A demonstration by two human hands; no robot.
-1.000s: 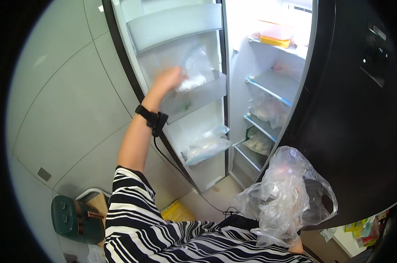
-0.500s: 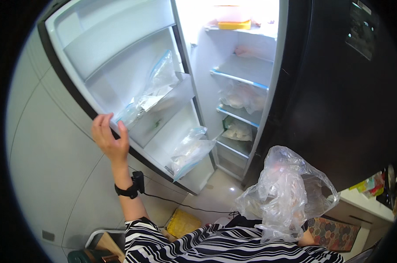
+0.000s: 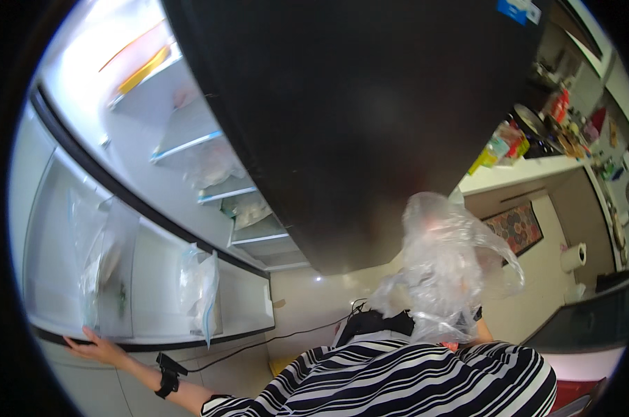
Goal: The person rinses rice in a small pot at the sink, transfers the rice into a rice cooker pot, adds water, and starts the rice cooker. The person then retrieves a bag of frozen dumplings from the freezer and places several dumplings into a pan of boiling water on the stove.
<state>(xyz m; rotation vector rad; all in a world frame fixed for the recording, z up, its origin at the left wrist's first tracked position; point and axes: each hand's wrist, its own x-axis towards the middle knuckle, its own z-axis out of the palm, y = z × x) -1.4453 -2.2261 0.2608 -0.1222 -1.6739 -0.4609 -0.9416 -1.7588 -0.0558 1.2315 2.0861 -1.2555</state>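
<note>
My left hand (image 3: 95,349) rests at the edge of the open fridge door (image 3: 247,306), fingers stretched out and spread against its dark rim. Inside that door, one clear zip bag (image 3: 95,271) stands in a bin and another zip bag (image 3: 200,288) sits beside it. A large, crumpled clear plastic bag (image 3: 443,267) hangs up in front of my body on the right. My right hand is behind and within this bag, its fingers mostly hidden; the wrist shows at the bag's lower right. Something pinkish shows faintly through the plastic.
Fridge shelves (image 3: 189,147) at the left carry bagged food and a yellow-rimmed container (image 3: 144,69). The closed dark door (image 3: 342,132) fills the middle. A cluttered counter (image 3: 530,170), patterned mat (image 3: 514,229) and white roll (image 3: 573,257) lie to the right. A black cable (image 3: 279,337) runs from my left wrist.
My view has turned to the right, bringing the counter into sight. The fridge door has swung wider to the left with my left hand at its edge. The plastic bag stays on my right.
</note>
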